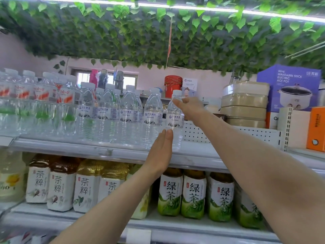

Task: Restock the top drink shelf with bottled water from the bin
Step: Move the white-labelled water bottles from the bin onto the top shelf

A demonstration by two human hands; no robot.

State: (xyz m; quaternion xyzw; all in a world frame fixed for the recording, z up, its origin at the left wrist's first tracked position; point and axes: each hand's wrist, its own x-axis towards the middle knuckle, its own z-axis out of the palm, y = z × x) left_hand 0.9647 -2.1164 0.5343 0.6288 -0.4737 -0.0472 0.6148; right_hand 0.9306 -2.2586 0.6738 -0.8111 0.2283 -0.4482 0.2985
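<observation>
End water bottle [175,118] on top shelf [193,153]: left hand [161,152], fingers straight, braces its lower body while right hand [190,107], grip unclear, should square it upright against the row [126,111].
</observation>
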